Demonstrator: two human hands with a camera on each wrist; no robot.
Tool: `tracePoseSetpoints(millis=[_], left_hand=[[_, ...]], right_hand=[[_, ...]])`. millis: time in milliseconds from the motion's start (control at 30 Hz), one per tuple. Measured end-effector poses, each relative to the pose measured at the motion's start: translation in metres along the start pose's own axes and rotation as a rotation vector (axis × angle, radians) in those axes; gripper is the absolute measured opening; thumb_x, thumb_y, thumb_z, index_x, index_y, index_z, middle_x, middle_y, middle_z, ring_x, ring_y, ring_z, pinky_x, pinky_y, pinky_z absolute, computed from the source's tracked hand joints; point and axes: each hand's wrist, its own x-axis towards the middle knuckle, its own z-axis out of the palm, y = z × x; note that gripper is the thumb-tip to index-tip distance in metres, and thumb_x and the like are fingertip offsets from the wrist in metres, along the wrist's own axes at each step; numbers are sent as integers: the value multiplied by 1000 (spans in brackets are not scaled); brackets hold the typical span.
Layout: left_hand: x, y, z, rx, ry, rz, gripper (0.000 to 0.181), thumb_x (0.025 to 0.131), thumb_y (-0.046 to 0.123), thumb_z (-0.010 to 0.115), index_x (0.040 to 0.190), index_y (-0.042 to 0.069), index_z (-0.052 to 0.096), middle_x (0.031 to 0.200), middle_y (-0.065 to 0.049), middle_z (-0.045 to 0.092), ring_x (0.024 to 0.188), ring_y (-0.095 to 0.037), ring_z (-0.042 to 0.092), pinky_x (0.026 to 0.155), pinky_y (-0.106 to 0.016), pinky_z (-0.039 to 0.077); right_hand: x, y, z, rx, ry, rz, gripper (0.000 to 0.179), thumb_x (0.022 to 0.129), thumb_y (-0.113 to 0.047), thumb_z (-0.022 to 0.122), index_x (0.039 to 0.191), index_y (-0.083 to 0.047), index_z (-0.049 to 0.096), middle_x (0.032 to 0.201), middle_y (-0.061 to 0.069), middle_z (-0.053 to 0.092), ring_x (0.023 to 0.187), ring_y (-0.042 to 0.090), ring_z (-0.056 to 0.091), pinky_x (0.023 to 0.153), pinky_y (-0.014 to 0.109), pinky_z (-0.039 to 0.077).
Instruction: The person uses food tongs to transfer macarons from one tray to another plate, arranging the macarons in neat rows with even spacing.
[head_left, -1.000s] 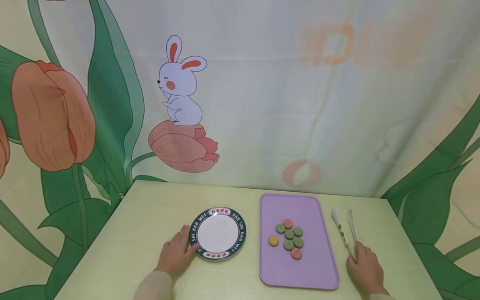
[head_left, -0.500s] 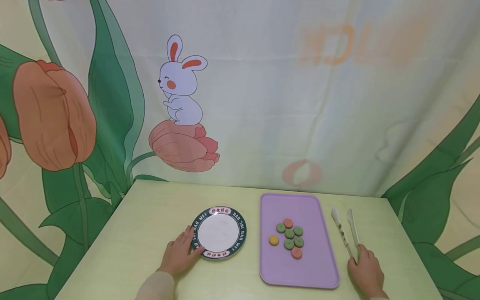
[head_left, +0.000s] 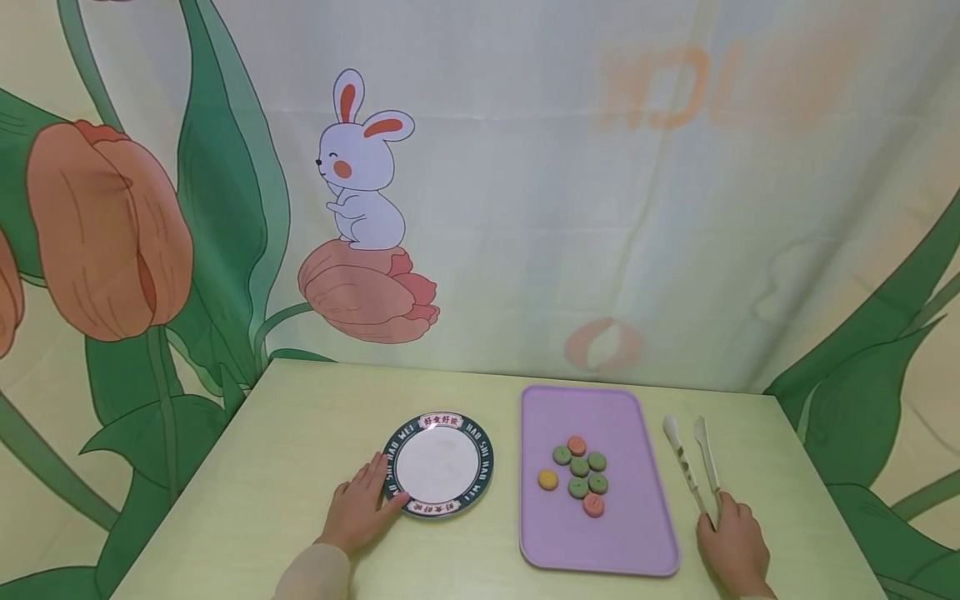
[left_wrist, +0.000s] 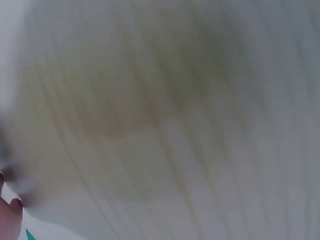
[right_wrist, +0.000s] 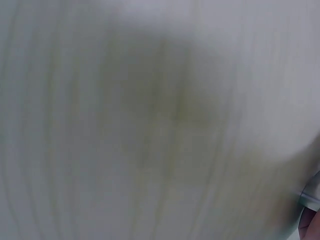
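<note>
Since a second ago, the left hand (head_left: pixel 356 508) has shifted a little to the right, so its thumb now lies over the near-left part of the rim of a round plate (head_left: pixel 437 465) and its fingertips meet the rim's left side. That hand's fingers are extended and only touch the plate; they do not clamp it. Meanwhile the right hand (head_left: pixel 735 542) has hardly moved. It holds slim pale tongs (head_left: pixel 687 467) near their close end, which is hidden under the palm, with the two arms spread and the tips apart, pointing to the table's far edge. Both wrist views are mostly a pale blur, with a bit of each hand in a lower corner, and tell little more about the fingers.

On the table (head_left: pixel 457 558), the plate, white with a dark lettered rim, lies flat left of the middle. Right of it is a purple tray (head_left: pixel 622 533), its short side near the table's far edge; the tongs lie between the tray and the table's right edge. Small round pieces sit around the tray's middle: five green ones (head_left: pixel 580 467) clustered, a pink one (head_left: pixel 577 446) beside them toward the far side, another pink one (head_left: pixel 594 505) toward the near side, and a yellow one (head_left: pixel 548 479) apart toward the tray's left edge. Behind the far edge hangs a cloth (head_left: pixel 510 208) printed with a rabbit and tulips.
</note>
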Motion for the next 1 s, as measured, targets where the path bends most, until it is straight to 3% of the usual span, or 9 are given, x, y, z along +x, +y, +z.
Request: tracePoseSetpoints(millis=[433,1000], left_hand=[[-1,1,-2,-15,-14,-13,77,84,59,40,140,8,23,146,-11,22,131,-34,27,101,-57,23],[-2,6,-8,-22,-8,-16,76,83,56,44,138,6,28,145,-12,25,130,-35,28,100,-58,23]], right_hand=[[3,1,8,-46,16,36,49,85,-23,48,125,4,37,103,27,46,86,37,50,58,46,45],[-2,1,-7,12,41,-105,48,82,-20,53,122,4,41,98,26,50,81,36,53,57,46,44]])
